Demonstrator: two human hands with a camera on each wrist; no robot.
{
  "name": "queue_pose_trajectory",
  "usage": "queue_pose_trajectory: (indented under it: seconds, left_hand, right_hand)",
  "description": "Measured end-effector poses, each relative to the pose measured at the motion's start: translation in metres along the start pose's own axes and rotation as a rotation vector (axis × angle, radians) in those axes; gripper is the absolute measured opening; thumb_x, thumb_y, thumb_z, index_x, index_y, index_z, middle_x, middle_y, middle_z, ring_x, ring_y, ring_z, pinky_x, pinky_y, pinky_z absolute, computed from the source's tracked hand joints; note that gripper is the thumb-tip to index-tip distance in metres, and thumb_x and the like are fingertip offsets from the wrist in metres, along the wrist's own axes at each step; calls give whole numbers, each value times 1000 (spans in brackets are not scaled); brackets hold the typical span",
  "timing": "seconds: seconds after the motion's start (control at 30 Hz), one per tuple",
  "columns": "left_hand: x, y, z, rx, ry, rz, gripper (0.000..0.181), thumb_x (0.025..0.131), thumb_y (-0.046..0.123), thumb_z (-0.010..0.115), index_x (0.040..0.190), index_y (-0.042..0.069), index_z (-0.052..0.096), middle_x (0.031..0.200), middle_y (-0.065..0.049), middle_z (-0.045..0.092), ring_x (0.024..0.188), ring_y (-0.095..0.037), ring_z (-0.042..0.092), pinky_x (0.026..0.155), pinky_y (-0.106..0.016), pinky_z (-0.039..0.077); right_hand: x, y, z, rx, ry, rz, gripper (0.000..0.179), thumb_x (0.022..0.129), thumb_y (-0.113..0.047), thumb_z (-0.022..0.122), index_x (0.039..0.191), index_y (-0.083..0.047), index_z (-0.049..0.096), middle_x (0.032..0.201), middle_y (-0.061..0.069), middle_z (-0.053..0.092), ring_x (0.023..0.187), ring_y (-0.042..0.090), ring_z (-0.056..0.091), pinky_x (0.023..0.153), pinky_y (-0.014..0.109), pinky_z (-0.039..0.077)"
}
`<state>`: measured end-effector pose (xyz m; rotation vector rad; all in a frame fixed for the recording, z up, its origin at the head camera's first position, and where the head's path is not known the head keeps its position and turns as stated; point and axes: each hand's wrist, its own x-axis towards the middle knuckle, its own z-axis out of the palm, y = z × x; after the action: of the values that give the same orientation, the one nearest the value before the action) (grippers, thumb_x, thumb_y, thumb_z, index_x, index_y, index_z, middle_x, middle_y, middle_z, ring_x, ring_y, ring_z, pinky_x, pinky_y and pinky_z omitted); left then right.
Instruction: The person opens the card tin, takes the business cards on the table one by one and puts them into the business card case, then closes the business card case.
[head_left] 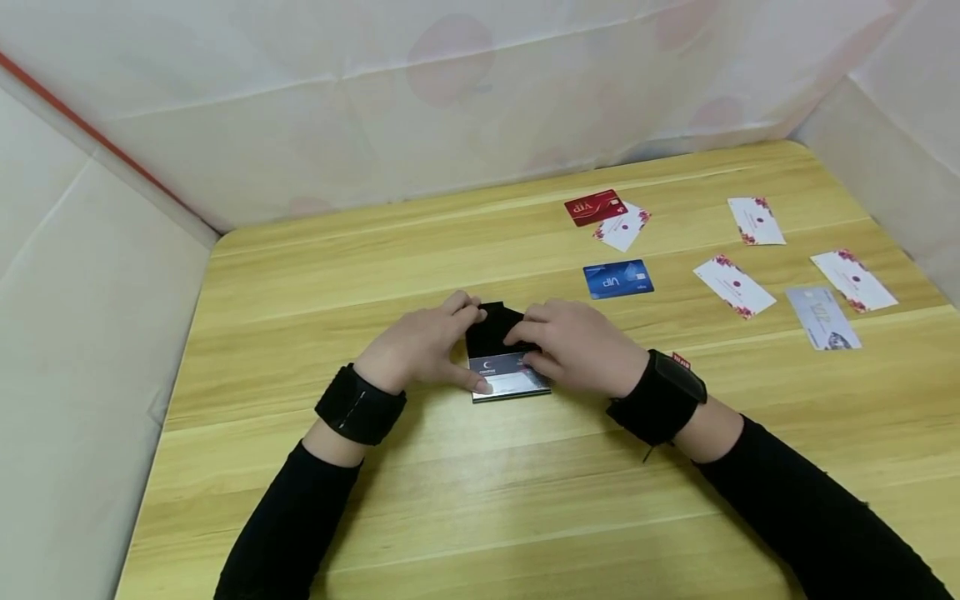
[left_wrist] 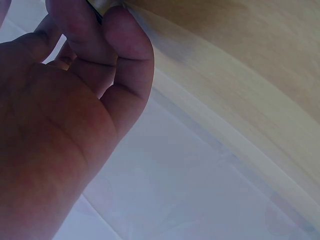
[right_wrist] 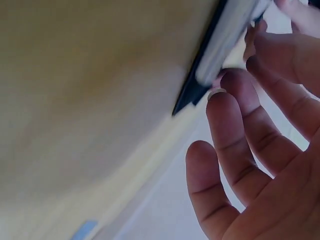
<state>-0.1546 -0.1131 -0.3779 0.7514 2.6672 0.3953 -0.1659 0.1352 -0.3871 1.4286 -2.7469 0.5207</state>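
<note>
A card holder (head_left: 495, 332) with a black inside lies opened out on the table in front of me, its lower part covered by a silver-and-grey printed card (head_left: 498, 379). My left hand (head_left: 423, 342) grips its left side, thumb on the lower left corner and fingers at the black upper edge. From the other side my right hand (head_left: 573, 346) holds the right edge, its fingers bent over the black part and the card's upper right. The right wrist view shows the holder's dark edge (right_wrist: 200, 85) beside the curled fingers. In the left wrist view, bent fingers hide most of it.
Right of the hands lie a blue VIP card (head_left: 618, 279), a red VIP card (head_left: 595, 207) overlapping a white floral card (head_left: 624, 227), and a silver VIP card (head_left: 822, 318). More white floral cards (head_left: 735, 286) lie farther right. Pale cloth (head_left: 450, 125) walls the wooden table (head_left: 480, 500).
</note>
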Motion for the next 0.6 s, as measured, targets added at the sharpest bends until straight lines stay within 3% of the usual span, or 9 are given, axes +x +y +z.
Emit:
queue_pose_trajectory:
  seconds: [0.1, 0.23, 0.47, 0.6]
  left_hand:
    - [0, -1, 0, -3, 3, 3, 101, 72, 64, 80, 148, 9, 45, 140, 2, 40, 93, -17, 60, 90, -32, 51]
    - [0, -2, 0, -3, -3, 3, 102, 72, 65, 79, 149, 10, 44, 144, 1, 39, 95, -17, 60, 93, -33, 51]
    - [2, -1, 0, 1, -15, 2, 103, 72, 66, 78, 150, 10, 42, 145, 1, 39, 91, -17, 60, 92, -32, 51]
    - [2, -1, 1, 0, -16, 3, 103, 72, 66, 78, 151, 10, 41, 144, 2, 39, 87, -16, 59, 89, -31, 51]
  right_hand:
    - [0, 13, -8, -35, 31, 43, 25, 89, -20, 74, 114, -16, 73, 101, 2, 67, 85, 18, 61, 75, 37, 51]
    - [-3, 37, -20, -78, 46, 159, 29, 88, -22, 76, 116, -14, 72, 106, 6, 69, 89, 23, 63, 77, 42, 52]
    - [-15, 76, -40, -32, -58, 407, 51, 87, -25, 78, 133, -11, 62, 132, 17, 59, 113, 37, 55, 94, 56, 48]
    - [-19, 87, -44, 11, -121, 503, 57, 88, -28, 76, 139, -11, 56, 137, 20, 55, 114, 37, 52, 97, 58, 46]
